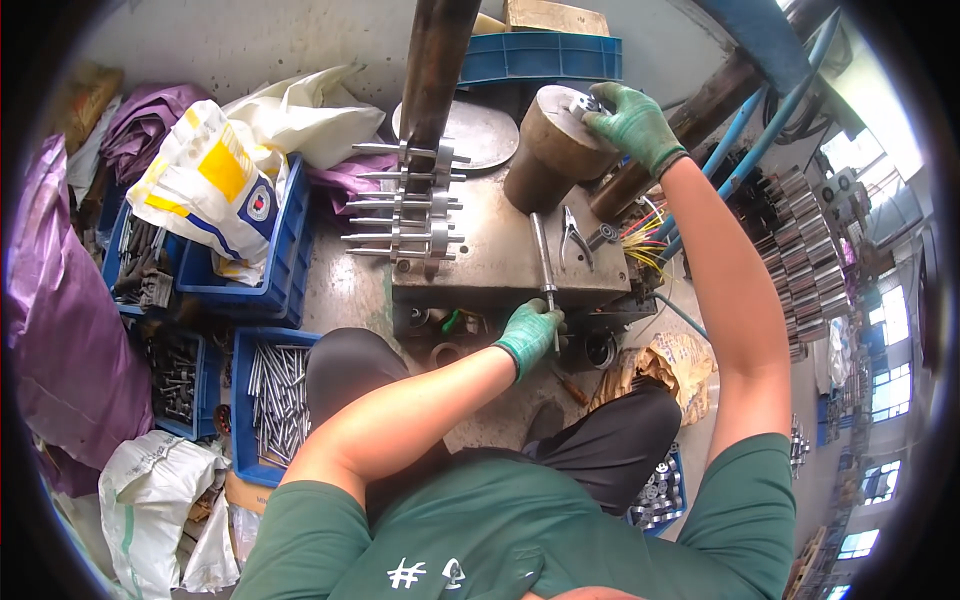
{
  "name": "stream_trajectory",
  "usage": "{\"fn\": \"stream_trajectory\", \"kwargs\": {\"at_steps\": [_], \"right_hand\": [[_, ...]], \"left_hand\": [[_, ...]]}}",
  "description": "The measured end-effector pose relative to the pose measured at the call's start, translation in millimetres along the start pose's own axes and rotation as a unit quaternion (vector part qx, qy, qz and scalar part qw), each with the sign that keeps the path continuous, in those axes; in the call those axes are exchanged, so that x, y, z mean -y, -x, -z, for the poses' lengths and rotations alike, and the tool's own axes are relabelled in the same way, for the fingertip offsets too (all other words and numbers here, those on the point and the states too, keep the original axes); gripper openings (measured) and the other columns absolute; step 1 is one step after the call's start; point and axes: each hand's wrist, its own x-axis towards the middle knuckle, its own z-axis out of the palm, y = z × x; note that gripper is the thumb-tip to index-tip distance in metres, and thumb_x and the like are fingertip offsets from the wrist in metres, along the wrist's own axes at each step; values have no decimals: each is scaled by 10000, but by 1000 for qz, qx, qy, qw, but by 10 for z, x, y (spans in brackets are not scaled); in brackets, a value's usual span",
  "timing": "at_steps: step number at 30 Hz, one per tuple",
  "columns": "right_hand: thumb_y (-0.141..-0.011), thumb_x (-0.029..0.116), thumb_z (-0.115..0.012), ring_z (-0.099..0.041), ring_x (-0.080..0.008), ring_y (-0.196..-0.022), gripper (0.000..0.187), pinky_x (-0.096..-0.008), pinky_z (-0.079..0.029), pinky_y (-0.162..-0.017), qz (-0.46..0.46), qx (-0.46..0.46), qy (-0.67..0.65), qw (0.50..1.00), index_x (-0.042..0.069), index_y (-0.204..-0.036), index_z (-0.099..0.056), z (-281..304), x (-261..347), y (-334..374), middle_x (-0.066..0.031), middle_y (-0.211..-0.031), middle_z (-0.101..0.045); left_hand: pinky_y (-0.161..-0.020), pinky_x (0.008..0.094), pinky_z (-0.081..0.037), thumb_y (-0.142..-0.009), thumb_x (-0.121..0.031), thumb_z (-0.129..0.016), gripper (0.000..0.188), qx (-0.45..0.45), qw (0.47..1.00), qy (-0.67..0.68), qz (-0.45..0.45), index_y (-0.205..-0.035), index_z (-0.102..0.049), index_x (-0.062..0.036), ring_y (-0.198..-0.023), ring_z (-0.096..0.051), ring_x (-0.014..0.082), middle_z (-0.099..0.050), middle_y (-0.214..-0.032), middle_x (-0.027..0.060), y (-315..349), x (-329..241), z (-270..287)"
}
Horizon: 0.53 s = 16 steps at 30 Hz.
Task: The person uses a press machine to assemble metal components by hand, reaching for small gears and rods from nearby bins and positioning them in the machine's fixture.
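My left hand (530,335), in a green glove, is closed round the near end of a long metal rod (543,250) with a collar. The rod's far part rests on the metal worktable (480,270). At the top of a thick brown metal cylinder (558,150), my gloved right hand (637,128) has its fingers bent round a small shiny metal part (586,105), partly hidden by them. Pliers (575,238) and a small metal ring (605,234) lie right of the rod. Several shafts with round hubs (438,225) stand in a row on the table's left side.
A thick upright post (435,90) rises behind the shafts. Blue crates of rods (275,400) and dark metal parts (173,375) stand at left, beside sacks (215,185). Coloured wires (645,238) hang at the table's right edge. Crumpled brown paper (675,370) lies near my knee.
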Motion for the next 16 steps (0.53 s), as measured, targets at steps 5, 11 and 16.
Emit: {"fn": "stream_trajectory", "kwargs": {"at_steps": [5, 11, 16], "right_hand": [[-906, 127, -773, -730, -266, -1110, 452, -359, -573, -1004, 52, 6, 11, 999, -29, -1320, -677, 346, -83, 503, -201, -1243, -739], [-860, 102, -692, -693, -316, -1096, 252, -419, -492, -1095, 104, 134, 74, 983, 22, -1091, -752, 868, -540, 1657, -174, -1066, -754], [-828, 190, -739, -658, -242, -1255, 396, -482, -363, -1238, 37, 238, 150, 959, 112, -1216, -740, 1221, -1115, 2611, -148, -1196, -744]], "left_hand": [[-725, 383, -596, -1034, -120, -646, 258, 8, 1000, -13, -27, -1220, -621, 56, -821, -723, 247, -723, -997, 148, -28, -38, 72], [-737, 384, -623, -1004, -62, -693, 225, 33, 999, -18, -23, -1183, -634, 61, -826, -746, 263, -726, -994, 160, -28, -113, 134], [-831, 399, -629, -1015, -74, -695, 270, 51, 997, -21, -56, -1243, -645, 61, -903, -751, 291, -742, -1039, 180, 17, -65, 172]]}}
